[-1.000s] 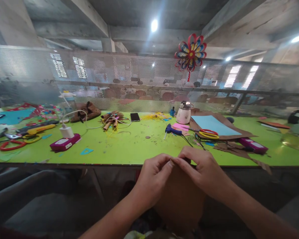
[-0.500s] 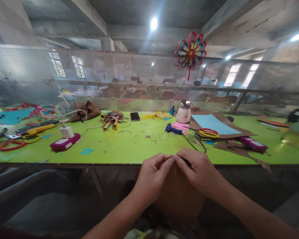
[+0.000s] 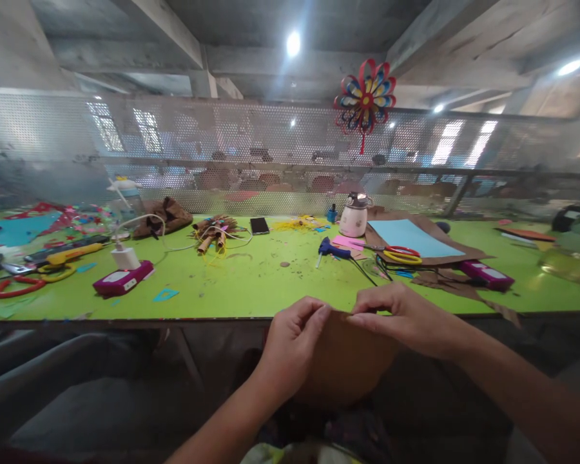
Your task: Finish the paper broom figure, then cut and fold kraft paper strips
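Head view: our left hand [image 3: 292, 345] and right hand [image 3: 406, 320] both pinch the brown sheet [image 3: 350, 361] by its upper edge, slightly apart, before the green table [image 3: 251, 283].

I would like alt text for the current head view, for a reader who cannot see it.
A person's left hand and right hand pinch the top edge of a brown sheet before a cluttered green table. On it are a blue glue gun, a black phone and a pale bottle.
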Action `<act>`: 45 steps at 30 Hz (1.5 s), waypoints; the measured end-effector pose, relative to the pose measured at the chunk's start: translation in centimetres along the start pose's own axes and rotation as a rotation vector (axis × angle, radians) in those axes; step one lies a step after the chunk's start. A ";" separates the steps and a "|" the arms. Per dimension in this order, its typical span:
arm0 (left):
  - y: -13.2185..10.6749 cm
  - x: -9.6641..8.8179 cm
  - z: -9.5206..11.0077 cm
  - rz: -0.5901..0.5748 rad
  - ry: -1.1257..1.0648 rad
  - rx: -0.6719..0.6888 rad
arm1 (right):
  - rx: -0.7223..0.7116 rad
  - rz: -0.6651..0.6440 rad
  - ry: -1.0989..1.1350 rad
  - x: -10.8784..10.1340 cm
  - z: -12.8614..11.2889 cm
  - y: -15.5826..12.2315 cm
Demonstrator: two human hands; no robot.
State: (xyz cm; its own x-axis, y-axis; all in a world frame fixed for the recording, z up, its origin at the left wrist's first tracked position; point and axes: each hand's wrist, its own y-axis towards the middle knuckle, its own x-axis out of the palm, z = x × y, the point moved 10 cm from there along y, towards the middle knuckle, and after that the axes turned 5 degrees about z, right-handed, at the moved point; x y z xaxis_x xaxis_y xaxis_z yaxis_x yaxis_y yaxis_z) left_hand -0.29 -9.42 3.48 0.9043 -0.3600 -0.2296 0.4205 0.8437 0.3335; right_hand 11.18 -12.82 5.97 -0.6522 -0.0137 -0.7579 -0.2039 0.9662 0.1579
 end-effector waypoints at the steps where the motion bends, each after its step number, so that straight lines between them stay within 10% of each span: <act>1: 0.0 0.0 -0.2 -0.001 -0.012 -0.011 | 0.013 0.010 0.017 0.0 0.1 0.0; 10: -0.1 0.1 -1.6 -0.051 -0.119 -0.106 | -0.033 0.070 -0.036 -0.4 -0.8 -0.2; 23: -0.8 0.1 1.5 0.005 -0.146 0.135 | -0.124 -0.025 -0.049 0.2 -2.8 -0.6; 45: -0.1 -0.2 -1.6 0.083 -0.231 -0.074 | 0.053 0.006 -0.007 -0.4 1.2 -0.8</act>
State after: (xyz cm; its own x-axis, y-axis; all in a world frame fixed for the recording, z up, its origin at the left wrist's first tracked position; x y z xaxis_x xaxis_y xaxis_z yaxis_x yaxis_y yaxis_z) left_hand -0.61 -8.80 2.03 0.9320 -0.3622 0.0142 0.3449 0.8980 0.2732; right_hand 12.50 -13.23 5.37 -0.6484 -0.0065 -0.7613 -0.1607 0.9786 0.1285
